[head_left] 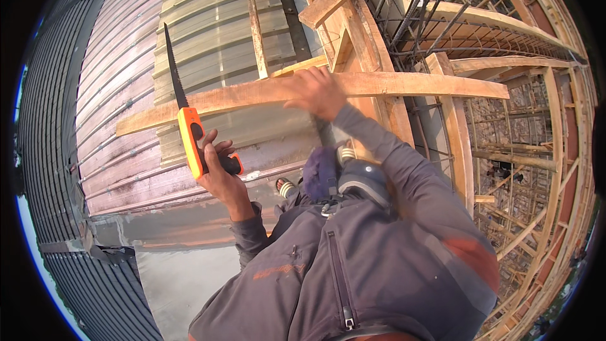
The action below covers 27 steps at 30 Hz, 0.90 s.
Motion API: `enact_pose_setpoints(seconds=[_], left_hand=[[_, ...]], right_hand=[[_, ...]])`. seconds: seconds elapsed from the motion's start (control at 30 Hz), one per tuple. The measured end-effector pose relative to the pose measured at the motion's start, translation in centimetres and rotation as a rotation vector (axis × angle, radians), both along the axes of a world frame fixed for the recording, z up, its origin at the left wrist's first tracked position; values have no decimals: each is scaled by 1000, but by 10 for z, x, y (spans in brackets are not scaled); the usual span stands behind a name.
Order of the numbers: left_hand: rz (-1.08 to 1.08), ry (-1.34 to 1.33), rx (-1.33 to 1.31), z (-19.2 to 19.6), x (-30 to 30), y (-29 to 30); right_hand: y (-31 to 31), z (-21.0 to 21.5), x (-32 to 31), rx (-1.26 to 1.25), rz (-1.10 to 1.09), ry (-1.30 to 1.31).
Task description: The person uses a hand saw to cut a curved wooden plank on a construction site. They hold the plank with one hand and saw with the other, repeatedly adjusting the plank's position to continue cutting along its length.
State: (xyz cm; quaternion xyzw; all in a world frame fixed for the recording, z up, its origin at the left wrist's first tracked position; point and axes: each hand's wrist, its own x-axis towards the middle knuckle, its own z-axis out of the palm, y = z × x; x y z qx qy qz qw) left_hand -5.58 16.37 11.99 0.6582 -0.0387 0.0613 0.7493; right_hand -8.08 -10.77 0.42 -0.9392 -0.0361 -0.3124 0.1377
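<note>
My left hand (222, 180) is closed round the handle of a hand saw (190, 142) with an orange and black grip. Its dark toothed blade points up and away, in front of a long wooden plank (214, 100). That plank runs from left to right across the view, with its left part over roofing sheets and its right part over timber framing. My right hand (317, 93) lies over the plank's middle, smeared by motion. Whether its fingers grip the plank or only rest on it does not show clearly.
Corrugated roofing sheets (120, 82) spread to the left, with a translucent panel (227, 25) among them. Timber formwork boards (372, 31) and steel rebar (420, 16) stand at upper right. Bamboo and wood scaffolding (524, 164) drops away on the right. My sandalled foot (287, 187) is below.
</note>
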Motion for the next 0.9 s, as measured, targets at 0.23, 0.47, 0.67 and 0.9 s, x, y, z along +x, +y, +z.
enact_pose_setpoints(seconds=[0.23, 0.47, 0.67, 0.9], left_hand=[[105, -245, 375, -1, 29, 34], [-52, -57, 633, -12, 47, 41], [-110, -330, 794, -41, 66, 54], [-204, -511, 952, -31, 127, 8]], right_hand=[[14, -3, -22, -50, 118, -31], [3, 13, -35, -54, 161, -117], [8, 5, -23, -57, 216, -100], [-18, 2, 16, -82, 120, -150]])
